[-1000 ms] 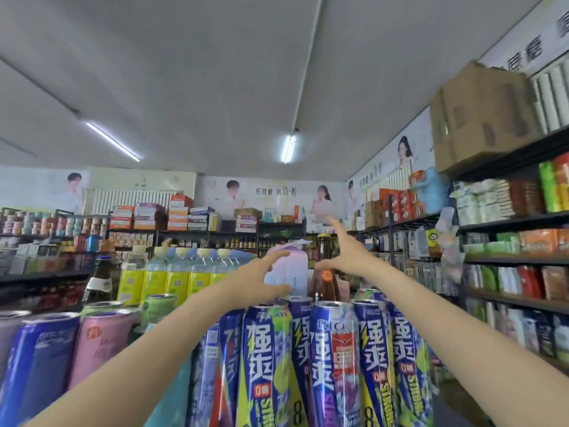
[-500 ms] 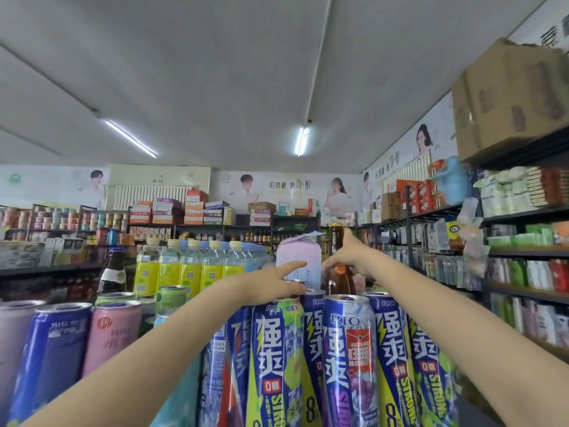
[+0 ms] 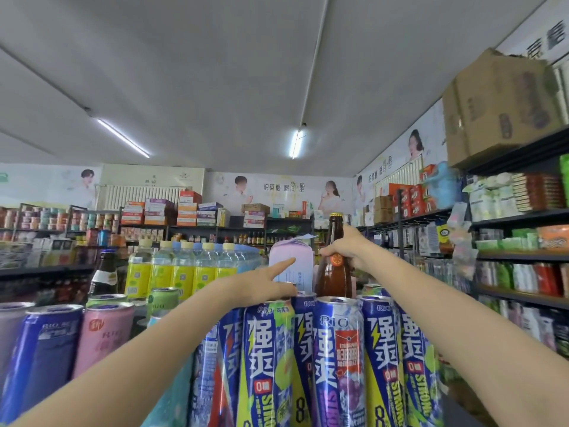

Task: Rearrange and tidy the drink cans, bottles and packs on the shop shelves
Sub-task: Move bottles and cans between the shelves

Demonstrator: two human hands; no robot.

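Here the brown bottle point(image 3: 334, 272) stands upright behind the front row of tall blue cans point(image 3: 338, 349), its long axis vertical and its capped neck rising above everything near it. It sits just right of a pale pink carton point(image 3: 291, 263), the two close enough that I cannot tell whether they touch. From the person's side the bottle lies straight ahead and slightly right of centre, past the can tops, so any reach has to pass over that row.

The right hand point(image 3: 346, 248) is the nearer one and already has it: the fingers curl round the bottle where the shoulder narrows into the neck, the thumb side facing the carton, the forearm stretched out over the cans. The left hand point(image 3: 264, 282) holds nothing. Its forefinger points straight out at the lower face of the carton, while the other fingers are loosely folded, and the hand hovers just above the rim of a can; whether the fingertip touches the carton is unclear.

With the grip set high on an upright bottle, the likely next move is a straight lift, since the can tops in front block any slide towards the person. Yellow bottles point(image 3: 181, 272) stand well to the left, out of the way.
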